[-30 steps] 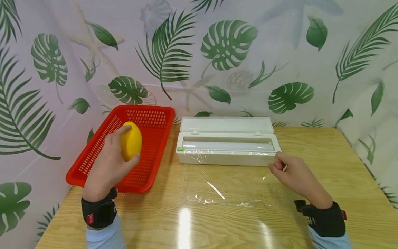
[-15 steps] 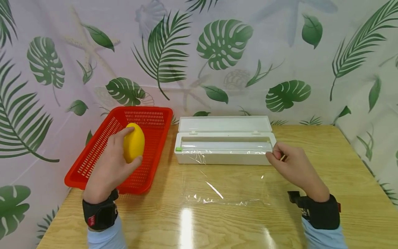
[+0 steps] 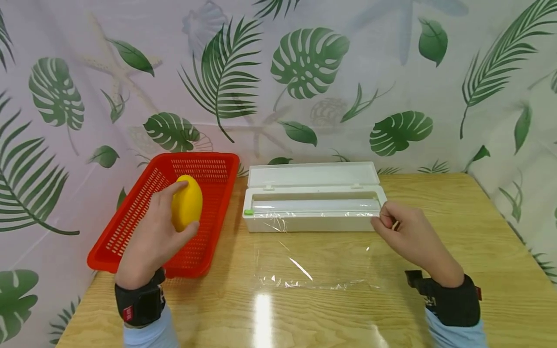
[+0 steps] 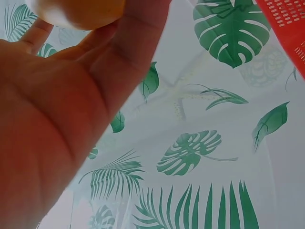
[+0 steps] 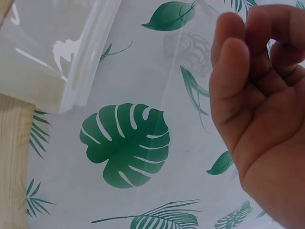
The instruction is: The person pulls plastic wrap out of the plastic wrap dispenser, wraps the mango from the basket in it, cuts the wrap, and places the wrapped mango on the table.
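Observation:
Over the red basket [image 3: 222,212], my left hand [image 3: 150,232] holds a smooth yellow oval fruit [image 3: 188,203] between thumb and fingers; its exact kind cannot be told. The left wrist view catches only the fruit's underside [image 4: 78,13] above the palm. My right hand [image 3: 406,237] is by the right front corner of a white cling film box [image 3: 304,224]. Its thumb and index fingertips are together and the other fingers are curled, with nothing visible between them in the right wrist view. Clear cling film [image 3: 304,266] stretches from the box toward the front over the table.
The box lid [image 3: 311,175] is raised at the back, with the film roll [image 3: 313,205] showing inside. A green slider [image 3: 248,212] sits at its left end. Behind the wooden table [image 3: 330,316] hangs a leaf-patterned cloth [image 3: 243,58].
My left hand and the fruit have shifted slightly right over the basket. The right hand has come slightly nearer the box corner. The box and film have stayed put; the head view has shifted a little.

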{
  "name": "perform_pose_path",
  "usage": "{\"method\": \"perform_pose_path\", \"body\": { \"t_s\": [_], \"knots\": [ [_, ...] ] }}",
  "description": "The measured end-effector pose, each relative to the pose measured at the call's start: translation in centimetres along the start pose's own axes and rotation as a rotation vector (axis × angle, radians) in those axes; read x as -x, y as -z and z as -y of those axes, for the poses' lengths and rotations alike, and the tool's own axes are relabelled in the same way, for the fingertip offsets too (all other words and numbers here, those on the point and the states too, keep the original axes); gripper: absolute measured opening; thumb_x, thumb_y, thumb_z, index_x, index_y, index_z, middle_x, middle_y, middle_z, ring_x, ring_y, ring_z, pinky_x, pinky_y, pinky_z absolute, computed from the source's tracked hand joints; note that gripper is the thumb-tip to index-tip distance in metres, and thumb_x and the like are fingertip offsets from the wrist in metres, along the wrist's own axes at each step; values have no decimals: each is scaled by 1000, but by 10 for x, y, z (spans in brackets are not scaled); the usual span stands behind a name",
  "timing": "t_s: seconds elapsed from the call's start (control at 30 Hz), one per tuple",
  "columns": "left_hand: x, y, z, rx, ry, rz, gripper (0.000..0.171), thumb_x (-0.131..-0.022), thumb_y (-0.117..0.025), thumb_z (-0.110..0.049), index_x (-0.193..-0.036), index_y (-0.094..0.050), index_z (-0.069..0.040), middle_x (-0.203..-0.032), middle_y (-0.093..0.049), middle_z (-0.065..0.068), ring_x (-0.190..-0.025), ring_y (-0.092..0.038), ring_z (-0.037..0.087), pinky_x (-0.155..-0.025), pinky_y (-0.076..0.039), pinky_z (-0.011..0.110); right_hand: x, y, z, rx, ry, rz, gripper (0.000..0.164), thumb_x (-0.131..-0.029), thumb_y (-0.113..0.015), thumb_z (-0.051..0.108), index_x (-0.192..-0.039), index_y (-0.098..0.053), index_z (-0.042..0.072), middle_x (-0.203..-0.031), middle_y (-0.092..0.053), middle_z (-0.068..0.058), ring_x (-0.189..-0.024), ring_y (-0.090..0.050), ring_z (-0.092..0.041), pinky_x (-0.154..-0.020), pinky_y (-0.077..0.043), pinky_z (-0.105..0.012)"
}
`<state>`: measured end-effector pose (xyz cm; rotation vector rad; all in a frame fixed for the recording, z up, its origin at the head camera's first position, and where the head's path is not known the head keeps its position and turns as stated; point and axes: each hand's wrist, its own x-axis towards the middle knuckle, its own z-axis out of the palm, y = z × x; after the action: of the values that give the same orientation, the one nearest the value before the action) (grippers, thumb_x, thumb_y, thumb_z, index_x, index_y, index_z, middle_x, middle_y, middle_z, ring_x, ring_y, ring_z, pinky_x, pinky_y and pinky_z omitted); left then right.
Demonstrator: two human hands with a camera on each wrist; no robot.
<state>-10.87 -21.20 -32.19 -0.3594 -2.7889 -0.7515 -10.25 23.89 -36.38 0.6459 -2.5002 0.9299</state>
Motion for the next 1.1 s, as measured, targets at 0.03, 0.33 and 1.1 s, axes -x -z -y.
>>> {"method": "perform_pose_path", "body": {
  "t_s": [0.03,0.33,1.1],
  "knots": [
    [0,-1,0,0,1,2,79,-77,-68,-17,-141,-23,-19,-120,-39,22,-84,-49,33,-63,-54,51,1,0,-1,4,-10,6,34,-79,-64,-1,-66,-36,13,-59,-30,4,-45,-34,-9,-38,-28,-23],
    [0,-6,-2,32,-14,15,80,-75,-70,-13,-140,-25,-18,-121,-38,23,-87,-49,33,-67,-55,53,8,4,-2,22,-38,14,34,-78,-65,-1,-67,-36,13,-58,-31,4,-44,-35,-8,-36,-29,-22],
    [1,-5,-4,-29,-56,-21,79,-73,-71,-16,-139,-26,-18,-121,-40,22,-85,-50,32,-66,-55,52,3,1,-3,47,-23,19,34,-79,-65,0,-67,-37,14,-57,-32,4,-43,-34,-7,-36,-29,-22]
  ]
}}
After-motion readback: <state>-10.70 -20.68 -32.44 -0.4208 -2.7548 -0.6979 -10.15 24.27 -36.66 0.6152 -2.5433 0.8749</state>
